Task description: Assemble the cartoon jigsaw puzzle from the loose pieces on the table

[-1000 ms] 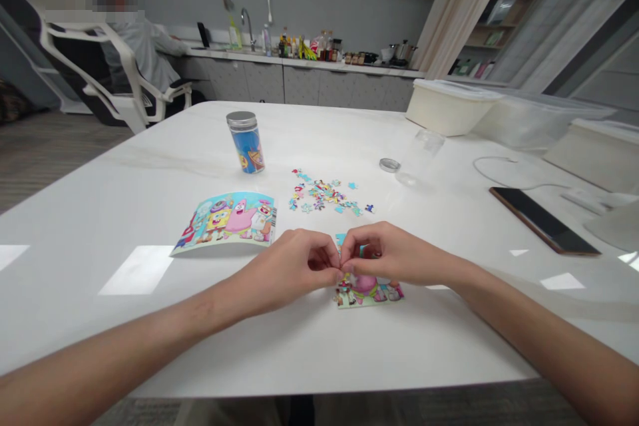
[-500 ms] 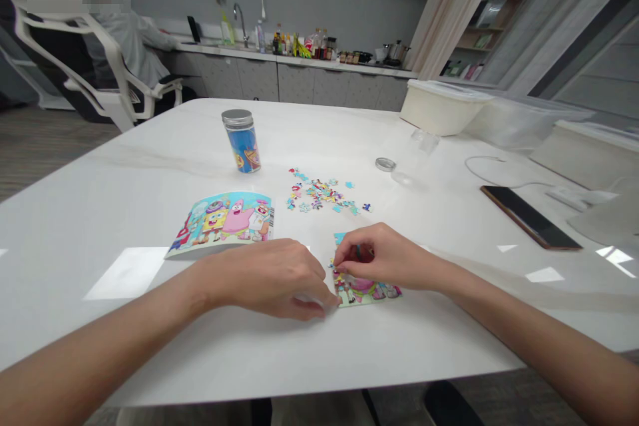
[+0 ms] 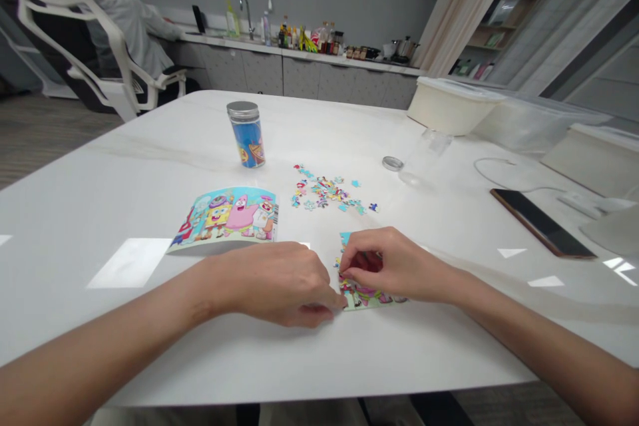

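A partly assembled jigsaw puzzle with cartoon figures lies flat near the table's front edge. Over its left side, my right hand has thumb and forefinger pinched at a small puzzle piece, mostly hidden by the fingertips. My left hand rests palm down, its forefinger stretched to the puzzle's lower left corner and its thumb apart below; it holds nothing. Behind that hand stands a curved picture sheet with matching cartoon figures. Loose puzzle pieces lie scattered beyond both hands.
A jar with a metal lid stands beyond the picture sheet. Farther right are a loose lid, a clear jar on its side, a phone, a cable and storage boxes. A person sits at the back left.
The view has shifted slightly. My left forefinger stays at the puzzle's corner, with the thumb a little closer to it. My right hand keeps its pinch at the puzzle's left side.
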The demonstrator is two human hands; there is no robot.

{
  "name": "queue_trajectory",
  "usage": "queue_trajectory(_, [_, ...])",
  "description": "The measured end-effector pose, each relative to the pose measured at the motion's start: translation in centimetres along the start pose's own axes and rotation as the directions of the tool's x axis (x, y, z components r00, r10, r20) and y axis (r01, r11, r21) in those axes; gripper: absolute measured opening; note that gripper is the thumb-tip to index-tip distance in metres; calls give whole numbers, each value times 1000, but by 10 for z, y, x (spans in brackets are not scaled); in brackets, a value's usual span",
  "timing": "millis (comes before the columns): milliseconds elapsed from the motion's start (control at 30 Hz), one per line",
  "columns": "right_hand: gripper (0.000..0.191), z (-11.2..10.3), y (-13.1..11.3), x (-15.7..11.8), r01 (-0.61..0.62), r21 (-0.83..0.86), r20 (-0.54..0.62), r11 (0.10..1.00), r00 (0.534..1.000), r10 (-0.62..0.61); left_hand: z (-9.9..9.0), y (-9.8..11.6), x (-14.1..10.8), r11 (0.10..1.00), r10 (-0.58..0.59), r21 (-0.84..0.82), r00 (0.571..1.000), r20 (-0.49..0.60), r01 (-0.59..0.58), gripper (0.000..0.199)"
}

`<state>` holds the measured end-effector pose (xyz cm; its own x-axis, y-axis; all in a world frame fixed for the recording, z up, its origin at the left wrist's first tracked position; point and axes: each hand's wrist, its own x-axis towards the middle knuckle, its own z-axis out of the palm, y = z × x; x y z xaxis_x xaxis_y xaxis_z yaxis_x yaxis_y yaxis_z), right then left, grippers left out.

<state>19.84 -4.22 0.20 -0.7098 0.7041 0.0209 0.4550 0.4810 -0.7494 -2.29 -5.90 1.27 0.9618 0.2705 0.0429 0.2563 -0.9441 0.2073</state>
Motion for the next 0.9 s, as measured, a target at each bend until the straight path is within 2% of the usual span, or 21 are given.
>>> queue_trajectory(100, [6,-2,0,-1,48,-42,13,998,999,-47,-1,0,0,1000,-7,-17,1000,13,7,14])
queue_trajectory(167, [8,-6,0,-2,142,-110,23,984,990,-141,-2,0,0,999,-10,-33,1000,22,10,14])
queue_trajectory(300, [18,-15,3,-4,390,-287,95,875,921,-379,-2,0,0,999,-19,-43,999,37,20,14])
queue_trajectory(400, [24,-18,4,-6,493,-326,189,806,870,-455,-2,0,1,999,-17,-44,999,31,18,13])
queue_trajectory(533, [26,-17,3,-8,505,-347,259,790,862,-437,-3,0,2,999,-11,-42,999,37,12,11])
queue_trajectory(767, [27,-16,1,-8,472,-334,270,816,877,-397,-4,1,2,998,-30,-51,998,46,33,11])
queue_trajectory(900, [28,-15,1,-8,503,-349,265,791,862,-432,-4,0,1,998,-29,-59,998,48,32,11])
